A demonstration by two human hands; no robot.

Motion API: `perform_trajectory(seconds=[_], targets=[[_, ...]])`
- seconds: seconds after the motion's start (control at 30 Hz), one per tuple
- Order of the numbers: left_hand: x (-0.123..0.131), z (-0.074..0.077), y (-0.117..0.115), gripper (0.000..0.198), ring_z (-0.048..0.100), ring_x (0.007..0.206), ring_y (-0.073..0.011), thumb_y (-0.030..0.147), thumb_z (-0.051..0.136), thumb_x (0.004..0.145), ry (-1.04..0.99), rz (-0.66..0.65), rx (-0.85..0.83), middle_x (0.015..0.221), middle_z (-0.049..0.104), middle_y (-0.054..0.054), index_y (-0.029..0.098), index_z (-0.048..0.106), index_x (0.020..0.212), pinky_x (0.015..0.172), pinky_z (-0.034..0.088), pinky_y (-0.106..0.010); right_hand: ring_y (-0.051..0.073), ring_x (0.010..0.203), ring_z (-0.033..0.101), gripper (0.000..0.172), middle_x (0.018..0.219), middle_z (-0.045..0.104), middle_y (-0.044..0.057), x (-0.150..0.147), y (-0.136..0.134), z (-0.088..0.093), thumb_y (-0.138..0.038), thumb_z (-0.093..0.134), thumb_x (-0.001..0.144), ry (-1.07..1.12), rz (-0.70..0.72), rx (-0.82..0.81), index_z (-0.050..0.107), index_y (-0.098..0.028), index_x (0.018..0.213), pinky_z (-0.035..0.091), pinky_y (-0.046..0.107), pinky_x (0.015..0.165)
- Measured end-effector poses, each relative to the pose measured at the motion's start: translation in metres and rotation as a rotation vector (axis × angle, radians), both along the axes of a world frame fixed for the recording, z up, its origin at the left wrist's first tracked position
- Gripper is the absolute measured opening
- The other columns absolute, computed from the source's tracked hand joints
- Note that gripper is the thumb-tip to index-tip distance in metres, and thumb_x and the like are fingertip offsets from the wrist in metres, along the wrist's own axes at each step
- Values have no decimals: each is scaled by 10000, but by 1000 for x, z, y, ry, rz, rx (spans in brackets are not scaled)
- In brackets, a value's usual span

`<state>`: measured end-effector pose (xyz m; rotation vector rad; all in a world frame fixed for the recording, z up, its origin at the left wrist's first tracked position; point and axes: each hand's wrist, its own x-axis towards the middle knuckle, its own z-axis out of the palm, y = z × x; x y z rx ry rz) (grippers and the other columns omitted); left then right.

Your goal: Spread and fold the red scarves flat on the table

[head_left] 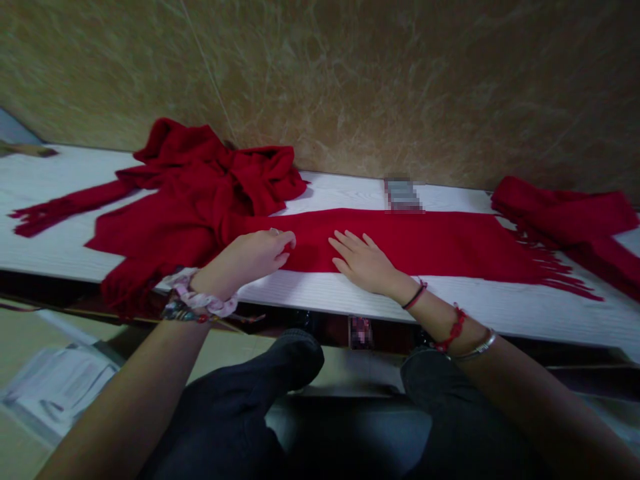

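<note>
A red scarf [440, 243] with a fringed right end lies stretched along a white wood-grain tabletop [310, 291]. My right hand [365, 263] rests flat on it, fingers spread. To its left, my left hand [260, 257] is closed, its fingers curled down onto the cloth near the scarf's front edge; the fingertips are partly hidden. Beyond my left wrist, more red scarf cloth [195, 173] sits in a loose heap with fringes hanging over the front edge. Whether the heap is one piece with the flat scarf I cannot tell.
Another folded red scarf [565, 210] lies at the right. A small blurred item [403, 195] sits behind the flat scarf, before a brown marbled wall [350, 87]. A brown object [30, 150] is at the far left. Below stands a grey-white container [60, 387].
</note>
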<state>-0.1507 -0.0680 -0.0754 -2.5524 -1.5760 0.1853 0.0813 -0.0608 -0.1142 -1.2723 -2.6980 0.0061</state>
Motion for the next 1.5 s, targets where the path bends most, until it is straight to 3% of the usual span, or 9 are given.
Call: perform_trajectory(seconds=[0.23,0.37,0.5,0.63,0.77,1.0,1.2,1.33,1.5], targets=[[-5,-11,-1,287,580,849,-193,270,350,882,-41,8,21,986,582,-104,147,527,1072,738,464,-292,241,1350,280,490,1462,336,86,-1,-1,1,-346,301,943,24,-1,7,382,-142,1381,223,467,1100],[0,-6,-7,304,570,899,-207,309,426,831,-122,-122,-61,1022,577,-101,146,519,1070,787,464,-302,247,1347,285,486,1456,347,96,0,-2,2,-340,317,940,46,-4,-5,400,-130,1370,223,467,1099],[-1,-8,-6,344,555,961,-202,159,401,778,-121,-154,-69,1052,569,-99,144,514,1102,843,450,-297,234,1322,332,448,1417,414,107,1,-2,2,-310,371,927,111,-2,-11,462,-121,1323,241,441,1091],[-3,-14,0,452,559,974,-191,29,306,736,-93,-134,-37,1076,572,-94,152,519,1115,833,449,-297,194,1227,436,344,1281,556,104,1,-4,3,-252,446,901,231,129,87,576,-125,1193,277,383,1060],[-1,-11,2,366,574,909,-187,86,331,743,-155,-100,-32,1030,599,-82,160,537,1036,792,462,-297,207,1060,504,305,1109,617,103,2,-6,5,-278,512,872,249,265,154,609,-133,1121,385,356,906],[6,-1,0,244,586,805,-176,205,370,799,-115,-100,15,918,634,-63,171,567,940,699,465,-277,215,948,484,270,1025,593,102,3,-4,4,-155,463,866,189,219,227,603,-149,1097,371,349,801],[9,3,-3,280,607,869,-193,171,363,836,-40,-115,28,982,648,-83,165,595,992,740,470,-283,206,890,495,192,959,600,102,-3,-4,3,-210,498,877,164,175,232,614,-140,1013,359,326,749],[5,4,-3,292,619,864,-210,162,358,850,15,-122,13,964,661,-94,154,605,1005,728,469,-297,189,824,518,195,889,626,91,-5,-5,5,-156,443,901,123,122,212,635,-137,924,357,315,731],[4,7,-5,294,629,816,-198,140,359,848,85,-120,31,908,677,-75,179,613,992,682,460,-283,181,800,535,214,866,651,100,-4,-6,9,-108,434,899,89,157,193,648,-117,895,354,310,727]])
